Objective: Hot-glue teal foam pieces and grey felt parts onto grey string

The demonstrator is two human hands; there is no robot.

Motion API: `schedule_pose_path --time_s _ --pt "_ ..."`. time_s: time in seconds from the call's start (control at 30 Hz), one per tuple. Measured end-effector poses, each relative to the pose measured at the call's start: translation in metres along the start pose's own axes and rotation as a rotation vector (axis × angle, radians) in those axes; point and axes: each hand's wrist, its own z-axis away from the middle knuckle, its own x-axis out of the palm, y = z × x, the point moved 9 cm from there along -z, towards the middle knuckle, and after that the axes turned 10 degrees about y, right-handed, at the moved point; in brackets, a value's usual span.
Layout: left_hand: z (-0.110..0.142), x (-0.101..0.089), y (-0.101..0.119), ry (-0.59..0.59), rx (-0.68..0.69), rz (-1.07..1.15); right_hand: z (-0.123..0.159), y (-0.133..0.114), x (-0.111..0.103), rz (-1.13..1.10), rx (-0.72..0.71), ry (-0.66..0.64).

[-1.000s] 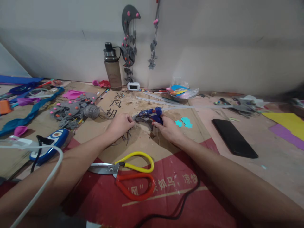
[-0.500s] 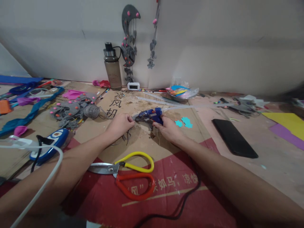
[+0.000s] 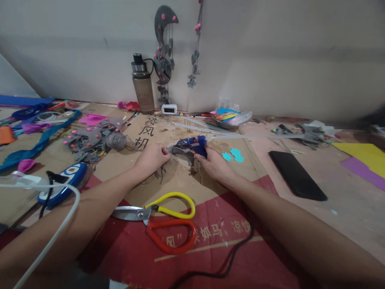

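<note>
My right hand [image 3: 216, 163] is wrapped around the grip of a blue hot glue gun [image 3: 192, 143], which points left. A long clear glue stick [image 3: 255, 136] sticks out of its back. At the gun's nozzle end, my left hand [image 3: 152, 157] pinches a grey felt piece [image 3: 183, 151]; part of it lies under the gun. Loose grey yarn ends [image 3: 161, 173] hang below the left fingers. Whether the nozzle touches the felt I cannot tell. Closer to me lie scissors [image 3: 140, 214] with one yellow and one red handle.
Grey felt shapes and a yarn ball [image 3: 116, 141] lie at left, near a blue-and-white device [image 3: 64, 182]. Turquoise cutouts [image 3: 237, 155] and a black phone [image 3: 296, 174] are at right. Behind stand a bottle [image 3: 143, 90], a small clock [image 3: 169, 109] and a dish [image 3: 245, 118].
The glue gun has tilted slightly in my right hand, and its glue stick now lies a little lower at the right end. Both hands stay nearly in place.
</note>
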Motion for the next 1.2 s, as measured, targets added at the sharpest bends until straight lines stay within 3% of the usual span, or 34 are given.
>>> schedule_pose_path --time_s 1.2 --pt "0.0002 -0.0007 0.0019 -0.003 0.022 -0.016 0.0013 -0.0039 0.004 -0.022 0.013 -0.051"
